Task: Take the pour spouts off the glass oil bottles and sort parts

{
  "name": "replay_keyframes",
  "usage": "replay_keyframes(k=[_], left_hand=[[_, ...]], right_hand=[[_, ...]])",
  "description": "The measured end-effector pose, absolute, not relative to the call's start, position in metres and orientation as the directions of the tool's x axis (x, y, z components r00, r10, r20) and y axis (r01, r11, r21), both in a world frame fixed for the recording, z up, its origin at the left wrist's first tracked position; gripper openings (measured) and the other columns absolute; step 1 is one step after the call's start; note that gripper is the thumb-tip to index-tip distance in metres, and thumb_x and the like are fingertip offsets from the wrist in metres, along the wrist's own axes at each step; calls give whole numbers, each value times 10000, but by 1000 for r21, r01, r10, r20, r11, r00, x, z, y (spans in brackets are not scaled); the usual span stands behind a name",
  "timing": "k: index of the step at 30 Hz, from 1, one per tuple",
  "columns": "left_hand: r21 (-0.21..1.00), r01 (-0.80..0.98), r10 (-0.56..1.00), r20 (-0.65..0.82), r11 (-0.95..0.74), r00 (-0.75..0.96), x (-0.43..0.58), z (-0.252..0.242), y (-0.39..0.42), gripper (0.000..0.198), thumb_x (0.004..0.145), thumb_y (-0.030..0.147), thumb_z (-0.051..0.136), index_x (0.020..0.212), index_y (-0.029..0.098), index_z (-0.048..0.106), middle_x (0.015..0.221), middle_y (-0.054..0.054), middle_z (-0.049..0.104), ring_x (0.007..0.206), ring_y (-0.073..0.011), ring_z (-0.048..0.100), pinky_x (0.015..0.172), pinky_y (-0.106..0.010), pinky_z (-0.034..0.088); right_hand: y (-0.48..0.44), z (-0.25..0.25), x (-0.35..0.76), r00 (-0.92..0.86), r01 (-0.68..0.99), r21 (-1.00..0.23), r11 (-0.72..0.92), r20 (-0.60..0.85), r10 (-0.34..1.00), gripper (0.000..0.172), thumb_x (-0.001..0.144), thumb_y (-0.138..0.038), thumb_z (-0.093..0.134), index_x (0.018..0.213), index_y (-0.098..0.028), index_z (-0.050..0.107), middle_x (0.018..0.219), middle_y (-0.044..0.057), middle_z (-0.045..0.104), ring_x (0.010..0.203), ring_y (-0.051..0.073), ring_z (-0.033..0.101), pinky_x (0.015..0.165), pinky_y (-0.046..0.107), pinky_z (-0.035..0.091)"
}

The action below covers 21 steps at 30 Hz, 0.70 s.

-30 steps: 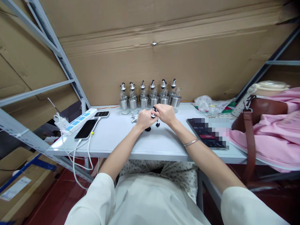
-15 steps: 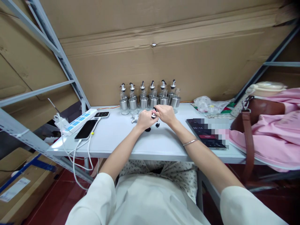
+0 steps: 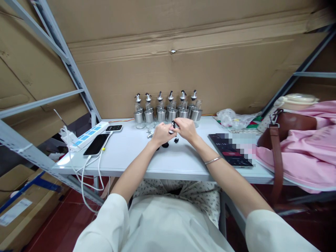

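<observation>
My left hand (image 3: pixel 160 134) and my right hand (image 3: pixel 187 128) meet over the middle of the white table (image 3: pixel 136 157), both with fingers closed on a small black and silver pourer spout (image 3: pixel 172 127) held between them. Small black parts (image 3: pixel 165 144) and a second one (image 3: pixel 176 140) lie on the table just under my hands. A small silver piece (image 3: pixel 150 133) lies to the left of my left hand. A row of several glass and steel dispenser bottles (image 3: pixel 168 110) with spouts stands right behind my hands, against the cardboard wall.
A white power strip (image 3: pixel 88 135), a black phone (image 3: pixel 96 144) on a white cable and a small black device (image 3: pixel 113 128) lie at the left. A tablet (image 3: pixel 228 151) lies at the right, beside a brown bag (image 3: pixel 288 124), pink cloth (image 3: pixel 304 157) and a crumpled plastic bag (image 3: pixel 229 117).
Both hands stay together on the spout with only slight finger movement. The view has shifted down a little.
</observation>
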State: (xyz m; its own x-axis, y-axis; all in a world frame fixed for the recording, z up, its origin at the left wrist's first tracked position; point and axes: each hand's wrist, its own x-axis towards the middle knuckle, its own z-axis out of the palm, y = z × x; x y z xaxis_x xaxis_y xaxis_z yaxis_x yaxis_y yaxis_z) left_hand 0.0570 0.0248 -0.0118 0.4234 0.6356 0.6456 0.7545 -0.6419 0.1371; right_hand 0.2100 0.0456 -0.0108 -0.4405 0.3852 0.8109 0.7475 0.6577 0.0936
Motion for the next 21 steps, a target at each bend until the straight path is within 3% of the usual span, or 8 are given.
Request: replay_keyframes(k=[5,11,18,21], left_hand=[[139,761,645,638,-634,421,54,-10,25,266,747,255,570,570,221,374,547,10,523,573,-149,527,675,-297,411],[124,764,646,629,-633,433,55,-11,25,260,732,264,588,569,219,390,549,8,536,579,-155,540,676,-296,420],[130,762,662,602,-634,447,59,-12,21,211,730,246,596,582,208,450,573,-7,582,605,-161,563,661,-287,418],[88,739,620,615,-668,487,59,-14,23,188,746,228,575,597,205,462,584,-3,594,581,-148,545,666,-286,411]], right_hand=[[42,-9,206,-442,727,35,686,789,427,735,869,-708,156,919,-153,634,682,84,640,638,193,578,607,278,364],[40,-7,207,-447,715,82,695,817,364,740,865,-716,154,888,-144,623,674,74,625,607,168,562,588,260,350],[43,-10,209,-456,756,149,638,819,350,696,901,-671,131,651,-179,556,514,37,538,472,135,452,504,266,243],[42,-11,210,-399,768,69,637,829,391,690,937,-588,74,553,-192,488,458,36,485,437,131,410,491,278,215]])
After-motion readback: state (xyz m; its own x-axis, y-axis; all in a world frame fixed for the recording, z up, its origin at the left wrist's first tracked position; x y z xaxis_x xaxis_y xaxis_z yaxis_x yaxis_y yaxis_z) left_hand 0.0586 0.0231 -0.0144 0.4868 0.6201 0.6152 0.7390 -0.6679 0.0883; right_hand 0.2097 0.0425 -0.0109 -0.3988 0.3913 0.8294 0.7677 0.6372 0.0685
